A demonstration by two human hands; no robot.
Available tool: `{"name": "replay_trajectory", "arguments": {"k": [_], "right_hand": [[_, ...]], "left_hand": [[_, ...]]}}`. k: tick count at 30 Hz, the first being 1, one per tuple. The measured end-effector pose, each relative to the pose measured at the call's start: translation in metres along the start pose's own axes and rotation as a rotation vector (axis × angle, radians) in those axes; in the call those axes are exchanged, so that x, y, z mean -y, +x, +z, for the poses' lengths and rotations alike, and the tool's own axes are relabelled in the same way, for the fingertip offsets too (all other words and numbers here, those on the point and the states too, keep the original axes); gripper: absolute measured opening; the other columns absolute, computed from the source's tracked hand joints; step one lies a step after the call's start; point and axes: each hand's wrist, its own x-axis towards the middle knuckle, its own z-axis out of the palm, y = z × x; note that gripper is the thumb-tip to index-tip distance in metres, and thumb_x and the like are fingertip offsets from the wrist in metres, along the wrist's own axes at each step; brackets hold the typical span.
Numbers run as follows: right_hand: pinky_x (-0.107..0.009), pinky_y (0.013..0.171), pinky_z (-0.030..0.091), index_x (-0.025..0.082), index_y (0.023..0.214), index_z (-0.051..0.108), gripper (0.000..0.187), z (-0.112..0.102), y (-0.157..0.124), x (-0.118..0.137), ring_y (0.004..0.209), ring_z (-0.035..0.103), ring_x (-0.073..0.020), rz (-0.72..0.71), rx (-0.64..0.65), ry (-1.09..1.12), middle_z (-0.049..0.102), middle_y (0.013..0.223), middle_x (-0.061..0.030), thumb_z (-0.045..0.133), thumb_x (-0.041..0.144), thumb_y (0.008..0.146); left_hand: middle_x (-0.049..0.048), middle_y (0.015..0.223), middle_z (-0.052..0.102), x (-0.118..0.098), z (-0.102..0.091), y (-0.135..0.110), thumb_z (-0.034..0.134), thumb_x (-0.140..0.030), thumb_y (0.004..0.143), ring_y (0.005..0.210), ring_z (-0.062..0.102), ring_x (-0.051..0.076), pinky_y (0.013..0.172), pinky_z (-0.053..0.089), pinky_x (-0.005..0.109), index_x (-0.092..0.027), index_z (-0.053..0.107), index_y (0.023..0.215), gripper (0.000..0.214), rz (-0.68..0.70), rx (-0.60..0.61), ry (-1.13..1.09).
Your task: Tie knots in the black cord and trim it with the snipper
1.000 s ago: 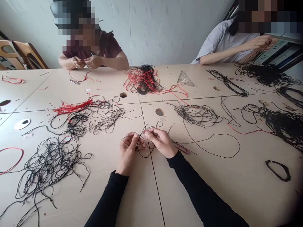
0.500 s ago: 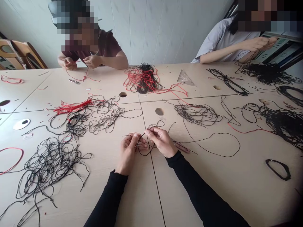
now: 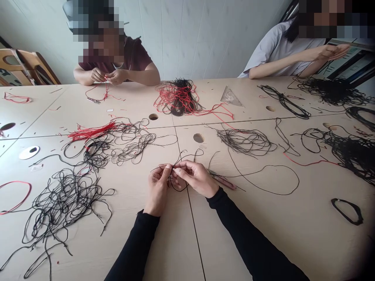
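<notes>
Your left hand (image 3: 157,190) and your right hand (image 3: 197,178) were held close together just above the table (image 3: 293,230), with a black cord (image 3: 177,188) between them. The fingers (image 3: 167,168) of your left hand pinched the cord against the thumb, and your right fingers (image 3: 179,166) were closed on it too, their tips almost meeting the left ones. The cord's long axis ran roughly crosswise, left to right. A short end pointed out past your left hand, a small loop hung toward you below the hands, and a thin length arched away toward the far side of the table.

A slim reddish object (image 3: 224,182) lay just beside your right hand, and a long black loop (image 3: 281,194) curved off to its right. Loose black tangles sat on both sides, the largest at your left (image 3: 64,207), while a mixed red and black bundle (image 3: 178,99) lay farther off near a clear set square (image 3: 231,97). Across the table, a co-worker's hands (image 3: 107,76) held red cord, and another co-worker's open hand (image 3: 334,50) was raised at the far right.
</notes>
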Motion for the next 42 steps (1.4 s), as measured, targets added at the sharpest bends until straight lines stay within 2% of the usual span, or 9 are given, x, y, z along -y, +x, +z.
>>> {"name": "replay_trajectory", "arguments": {"k": [3,8,16,20,27,32,35,38,42], "right_hand": [[-0.031,0.073,0.051,0.017,0.089,0.064,0.025,-0.001,-0.001,0.003,0.073,0.064,-0.0172,-0.041,-0.025,-0.065,0.069,0.080,-0.0036,0.059,0.041,0.090],[-0.031,0.070,0.050,0.018,0.089,0.064,0.024,-0.002,-0.001,0.006,0.069,0.062,-0.0168,-0.068,-0.035,-0.140,0.068,0.080,-0.0036,0.054,0.040,0.093],[-0.027,0.063,0.044,0.017,0.089,0.065,0.024,-0.004,0.001,0.002,0.065,0.055,-0.0143,-0.081,-0.079,-0.196,0.064,0.076,-0.0019,0.055,0.039,0.091],[-0.027,0.063,0.044,0.016,0.089,0.065,0.024,-0.004,0.001,0.000,0.065,0.055,-0.0145,-0.072,-0.065,-0.186,0.065,0.077,-0.0026,0.056,0.038,0.091],[-0.023,0.058,0.041,0.015,0.086,0.062,0.021,-0.003,-0.002,0.007,0.060,0.052,-0.0115,-0.070,-0.047,-0.250,0.062,0.072,-0.0003,0.054,0.034,0.091],[-0.023,0.060,0.043,0.015,0.087,0.064,0.018,-0.003,0.000,0.007,0.063,0.055,-0.0116,-0.062,-0.057,-0.208,0.065,0.074,-0.0014,0.056,0.031,0.089],[-0.022,0.056,0.039,0.014,0.085,0.065,0.020,-0.005,-0.001,0.007,0.059,0.051,-0.0102,-0.034,-0.027,-0.184,0.062,0.070,-0.0001,0.057,0.032,0.088],[-0.021,0.050,0.032,0.012,0.083,0.068,0.026,-0.021,-0.009,0.015,0.053,0.042,-0.0083,0.004,0.055,-0.206,0.054,0.060,0.0030,0.060,0.037,0.086],[-0.022,0.052,0.036,0.010,0.084,0.071,0.036,-0.076,-0.034,0.046,0.055,0.047,-0.0091,0.052,0.147,-0.249,0.062,0.066,-0.0009,0.063,0.045,0.085]], "left_hand": [[-0.0015,0.069,0.060,0.001,0.000,-0.001,0.069,-0.040,0.081,0.049,0.055,0.008,0.047,0.050,0.022,-0.015,0.058,0.081,0.027,0.005,-0.033,0.015],[-0.0009,0.071,0.060,0.002,-0.001,-0.001,0.070,-0.040,0.080,0.057,0.056,0.009,0.053,0.055,0.023,-0.015,0.059,0.085,0.027,0.028,-0.089,-0.006],[0.0037,0.075,0.066,-0.003,-0.003,0.000,0.069,-0.042,0.081,0.061,0.064,0.014,0.057,0.058,0.028,-0.013,0.064,0.087,0.030,-0.089,0.024,-0.085],[0.0034,0.075,0.065,-0.001,-0.003,-0.001,0.071,-0.040,0.080,0.060,0.063,0.013,0.055,0.057,0.026,-0.013,0.063,0.081,0.028,-0.073,0.018,-0.035],[0.0023,0.076,0.063,0.001,-0.004,0.000,0.071,-0.036,0.082,0.061,0.062,0.011,0.060,0.057,0.026,-0.012,0.063,0.083,0.025,-0.008,0.000,0.000],[0.0025,0.076,0.063,-0.003,-0.006,0.000,0.070,-0.036,0.082,0.062,0.061,0.012,0.059,0.056,0.026,-0.013,0.064,0.083,0.024,-0.065,0.057,0.026],[0.0023,0.076,0.063,-0.005,-0.008,0.001,0.072,-0.035,0.081,0.062,0.060,0.012,0.061,0.056,0.026,-0.013,0.065,0.081,0.023,-0.056,0.064,0.052],[0.0019,0.077,0.062,-0.009,-0.016,0.002,0.075,-0.035,0.077,0.065,0.060,0.012,0.061,0.055,0.025,-0.014,0.066,0.081,0.024,-0.007,-0.013,0.029],[0.0005,0.080,0.062,-0.021,-0.035,-0.009,0.081,-0.033,0.070,0.073,0.060,0.013,0.072,0.058,0.028,-0.015,0.068,0.078,0.024,0.149,-0.220,-0.066]]}}
